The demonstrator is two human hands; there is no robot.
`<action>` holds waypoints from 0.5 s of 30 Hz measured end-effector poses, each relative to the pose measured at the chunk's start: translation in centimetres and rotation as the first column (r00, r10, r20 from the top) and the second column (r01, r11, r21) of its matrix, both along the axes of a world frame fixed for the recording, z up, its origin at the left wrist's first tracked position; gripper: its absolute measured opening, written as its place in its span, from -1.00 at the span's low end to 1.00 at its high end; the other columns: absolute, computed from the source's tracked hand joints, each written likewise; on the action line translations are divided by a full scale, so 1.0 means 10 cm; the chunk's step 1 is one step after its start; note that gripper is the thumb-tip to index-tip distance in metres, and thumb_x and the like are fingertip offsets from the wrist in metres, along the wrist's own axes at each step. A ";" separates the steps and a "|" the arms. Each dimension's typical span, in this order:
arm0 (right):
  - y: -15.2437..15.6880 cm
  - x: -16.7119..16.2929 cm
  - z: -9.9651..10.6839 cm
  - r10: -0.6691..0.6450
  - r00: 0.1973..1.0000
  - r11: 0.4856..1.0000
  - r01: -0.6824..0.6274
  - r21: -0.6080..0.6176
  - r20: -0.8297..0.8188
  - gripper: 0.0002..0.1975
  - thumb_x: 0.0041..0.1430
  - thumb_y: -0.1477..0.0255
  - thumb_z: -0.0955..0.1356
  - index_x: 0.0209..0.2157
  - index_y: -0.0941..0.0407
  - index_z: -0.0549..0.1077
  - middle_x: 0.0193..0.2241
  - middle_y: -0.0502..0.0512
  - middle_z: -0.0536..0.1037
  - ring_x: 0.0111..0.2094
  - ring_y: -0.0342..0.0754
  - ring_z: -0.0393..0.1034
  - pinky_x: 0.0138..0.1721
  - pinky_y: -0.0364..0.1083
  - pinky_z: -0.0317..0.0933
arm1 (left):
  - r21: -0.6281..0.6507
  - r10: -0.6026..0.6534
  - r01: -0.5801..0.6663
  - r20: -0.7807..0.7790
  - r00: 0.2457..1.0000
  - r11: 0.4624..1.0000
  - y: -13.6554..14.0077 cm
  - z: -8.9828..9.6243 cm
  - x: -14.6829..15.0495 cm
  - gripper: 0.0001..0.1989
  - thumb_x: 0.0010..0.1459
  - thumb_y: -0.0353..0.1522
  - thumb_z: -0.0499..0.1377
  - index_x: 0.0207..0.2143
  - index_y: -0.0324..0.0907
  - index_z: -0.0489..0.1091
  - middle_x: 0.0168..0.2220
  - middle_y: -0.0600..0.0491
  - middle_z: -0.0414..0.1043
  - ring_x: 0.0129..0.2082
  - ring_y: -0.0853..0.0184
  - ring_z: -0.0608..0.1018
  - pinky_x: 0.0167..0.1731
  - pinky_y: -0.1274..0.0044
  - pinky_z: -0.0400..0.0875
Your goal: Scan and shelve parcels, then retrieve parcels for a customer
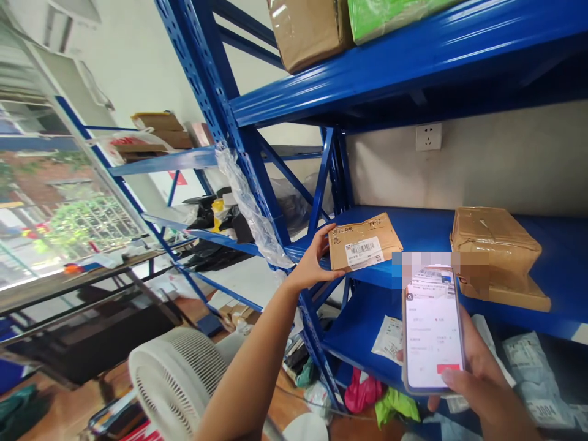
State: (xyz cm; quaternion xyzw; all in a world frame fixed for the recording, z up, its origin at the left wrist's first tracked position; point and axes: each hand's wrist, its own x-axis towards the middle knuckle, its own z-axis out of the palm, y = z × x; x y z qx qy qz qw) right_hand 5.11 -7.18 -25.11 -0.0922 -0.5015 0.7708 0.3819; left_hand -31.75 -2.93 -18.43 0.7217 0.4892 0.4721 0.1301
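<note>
Parcel: small flat carton [367,248] at the left front edge of the blue shelf [416,229], tilted, its label facing the wearer, probably for reading; whether the shelf bears its weight cannot be told.
Left hand [313,268]: fingers pinching the carton's left end, thumb along the lower edge, so the label stays uncovered.
Right hand [480,361]: fingers wrapped round the phone [433,343], thumb at the red on-screen button; screen turned toward the wearer, presumably for viewing beside the label.
Room: shelf surface shows between carton and larger box [496,239]; the upright [257,162] bounds the left, the upper beam [367,82] the top.
</note>
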 end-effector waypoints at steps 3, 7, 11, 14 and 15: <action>-0.01 0.03 0.00 -0.033 0.999 0.999 0.033 -0.003 0.023 0.18 0.09 0.21 0.52 0.42 -0.07 -0.37 -0.02 0.27 0.61 -0.07 0.26 0.55 -0.45 -0.05 0.46 | 0.011 0.008 -0.008 0.007 1.000 1.000 0.00 -0.01 0.00 0.17 -0.23 -0.12 0.50 0.35 -0.01 -0.05 0.33 -0.20 0.14 0.34 -0.05 0.24 0.33 0.13 0.09; -0.03 0.01 0.04 -0.025 0.999 1.000 0.025 -0.016 0.020 0.16 0.11 0.19 0.51 0.41 -0.06 -0.38 -0.04 0.29 0.61 -0.17 0.21 0.58 -0.46 -0.03 0.48 | -0.037 0.020 -0.019 0.029 0.999 0.999 0.01 0.00 0.02 0.13 -0.24 -0.08 0.48 0.33 -0.10 0.03 0.25 -0.21 0.27 0.27 -0.05 0.34 0.32 0.12 0.11; -0.05 0.00 0.01 -0.053 0.998 0.997 0.054 -0.047 0.025 0.17 0.08 0.19 0.52 0.40 -0.08 -0.38 -0.08 0.25 0.62 -0.24 0.15 0.58 -0.49 -0.07 0.46 | -0.089 0.045 -0.043 0.014 0.999 0.995 0.01 0.02 0.05 0.10 -0.24 -0.05 0.46 0.31 -0.13 0.07 0.21 -0.19 0.33 0.23 -0.06 0.39 0.29 0.13 0.15; -0.03 0.00 -0.04 -0.053 0.998 0.998 0.053 -0.037 0.027 0.12 0.08 0.20 0.51 0.41 -0.06 -0.30 -0.11 0.24 0.64 -0.29 0.14 0.58 -0.51 -0.06 0.45 | -0.116 0.046 -0.045 0.009 0.999 0.992 -0.01 0.04 0.06 0.11 -0.23 -0.06 0.46 0.32 -0.15 0.05 0.21 -0.19 0.34 0.24 -0.06 0.38 0.29 0.15 0.15; -0.03 0.01 -0.06 -0.053 0.998 0.998 0.055 -0.040 0.035 0.10 0.09 0.20 0.50 0.41 -0.06 -0.28 -0.11 0.25 0.64 -0.27 0.16 0.58 -0.51 -0.05 0.46 | -0.123 0.042 -0.041 0.008 0.999 0.992 -0.01 0.05 0.06 0.11 -0.23 -0.06 0.46 0.32 -0.14 0.05 0.21 -0.19 0.34 0.24 -0.06 0.37 0.30 0.16 0.15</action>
